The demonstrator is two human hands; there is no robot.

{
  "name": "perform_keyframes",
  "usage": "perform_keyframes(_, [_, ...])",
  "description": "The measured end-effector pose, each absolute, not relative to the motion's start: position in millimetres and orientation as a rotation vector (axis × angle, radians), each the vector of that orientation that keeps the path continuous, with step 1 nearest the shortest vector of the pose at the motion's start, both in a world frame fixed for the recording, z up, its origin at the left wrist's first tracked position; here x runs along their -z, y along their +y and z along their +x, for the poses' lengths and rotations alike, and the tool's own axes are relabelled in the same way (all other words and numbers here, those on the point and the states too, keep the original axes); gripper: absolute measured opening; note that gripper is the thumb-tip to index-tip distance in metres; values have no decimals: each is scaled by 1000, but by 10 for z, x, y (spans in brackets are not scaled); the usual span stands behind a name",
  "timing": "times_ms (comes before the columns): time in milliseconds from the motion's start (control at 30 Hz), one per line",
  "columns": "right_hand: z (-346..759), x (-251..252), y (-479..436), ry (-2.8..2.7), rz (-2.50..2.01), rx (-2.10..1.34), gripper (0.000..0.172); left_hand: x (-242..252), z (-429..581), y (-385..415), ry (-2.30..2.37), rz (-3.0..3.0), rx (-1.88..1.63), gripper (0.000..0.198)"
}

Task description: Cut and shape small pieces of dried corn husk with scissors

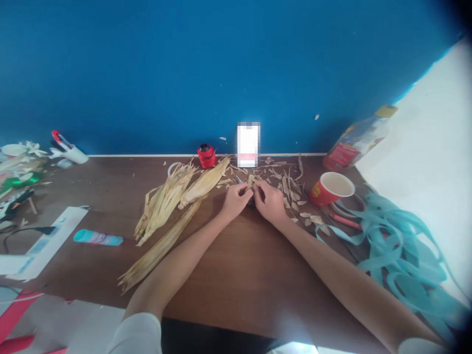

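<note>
Both my hands meet at the middle of the brown table (228,275). My left hand (235,200) is closed in a pinch on a small strip of dried corn husk (251,180). My right hand (270,200) is closed too, fingers curled round the same small piece and a dark thing I cannot make out. A pile of long dried husks (173,206) lies just left of my left hand. Small cut husk scraps (291,189) lie scattered behind and to the right of my right hand.
A red paper cup (332,188), a red pencil (344,222) and a plastic bottle (356,140) are at the right, with tangled teal ribbon (398,246). A red thread spool (206,156) stands by the blue wall. A teal tube (98,238) and white papers (44,243) lie left.
</note>
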State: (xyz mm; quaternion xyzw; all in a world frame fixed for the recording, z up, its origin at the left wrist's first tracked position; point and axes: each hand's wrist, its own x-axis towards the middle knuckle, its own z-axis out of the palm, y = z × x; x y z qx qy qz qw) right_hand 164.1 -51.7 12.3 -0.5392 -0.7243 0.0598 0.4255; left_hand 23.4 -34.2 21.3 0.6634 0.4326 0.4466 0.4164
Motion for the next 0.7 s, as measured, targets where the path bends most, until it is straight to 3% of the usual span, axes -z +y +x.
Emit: perform_keyframes(700, [1573,-121,-550,-1881,-1455,-17,24,-204,249,-309,1022,1597,-1216,17])
